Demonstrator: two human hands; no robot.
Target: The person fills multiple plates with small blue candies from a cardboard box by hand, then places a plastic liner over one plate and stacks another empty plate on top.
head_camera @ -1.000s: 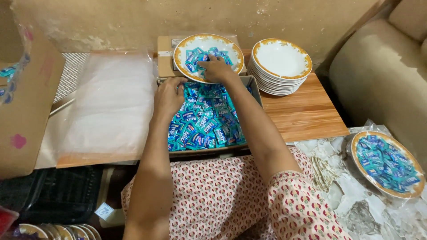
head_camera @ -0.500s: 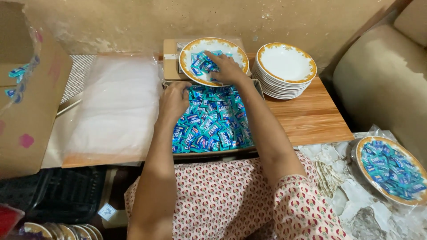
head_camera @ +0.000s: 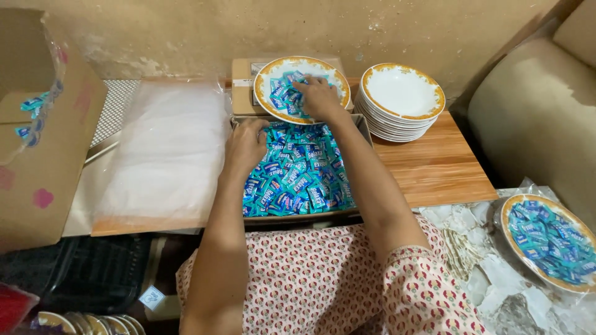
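Fingers (head_camera: 310,93) of the right hand (head_camera: 320,98) are curling onto blue sweets (head_camera: 282,93) in the plate (head_camera: 267,74); grip unclear. Left hand (head_camera: 245,146) is resting flat on the tray (head_camera: 363,124) sweets. Best spreading evenly, inside the rim.

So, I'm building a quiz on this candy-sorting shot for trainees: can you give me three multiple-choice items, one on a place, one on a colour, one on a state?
1. Where is the right hand?
A. on the stack of empty plates
B. over the candies in the gold-rimmed plate
C. on the cardboard box

2. What colour are most candy wrappers?
A. red
B. green
C. blue

3. What state is the top plate of the stack in?
A. empty
B. full of candies
C. broken

Answers: B, the hand lies on candies inside the plate behind the tray; C, the tray's pile is blue with white; A, its white bowl is bare.
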